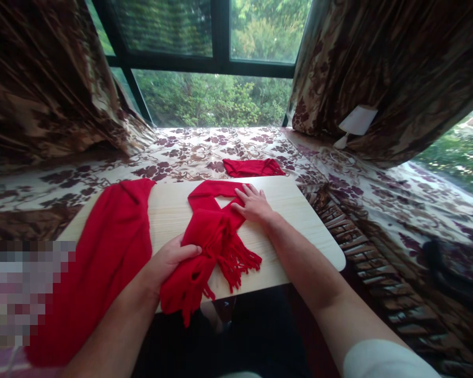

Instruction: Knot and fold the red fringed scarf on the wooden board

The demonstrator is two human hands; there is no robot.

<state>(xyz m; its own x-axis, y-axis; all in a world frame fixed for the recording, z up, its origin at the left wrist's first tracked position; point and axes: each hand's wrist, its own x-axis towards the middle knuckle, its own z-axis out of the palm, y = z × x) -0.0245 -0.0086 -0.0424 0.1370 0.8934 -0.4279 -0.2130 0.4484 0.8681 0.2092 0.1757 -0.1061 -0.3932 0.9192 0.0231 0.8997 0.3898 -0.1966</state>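
Observation:
A red scarf (205,231) with fringed ends lies looped on the light wooden table (169,210), one fringed end hanging over the near edge. My left hand (176,257) grips the scarf near that end, the thumb on top and the fingers hidden beneath the cloth. On the far right of the loop, my right hand (255,203) lies with fingers spread, touching the fabric. To the left, a larger red cloth (118,236) drapes over the table and down its near left side.
Beyond the table, a folded red fringed cloth (252,167) rests on the floral-covered window ledge (189,147). A white lamp (358,121) leans at the right by the patterned curtain (339,63). Ruffled fabric (362,268) runs along the table's right side.

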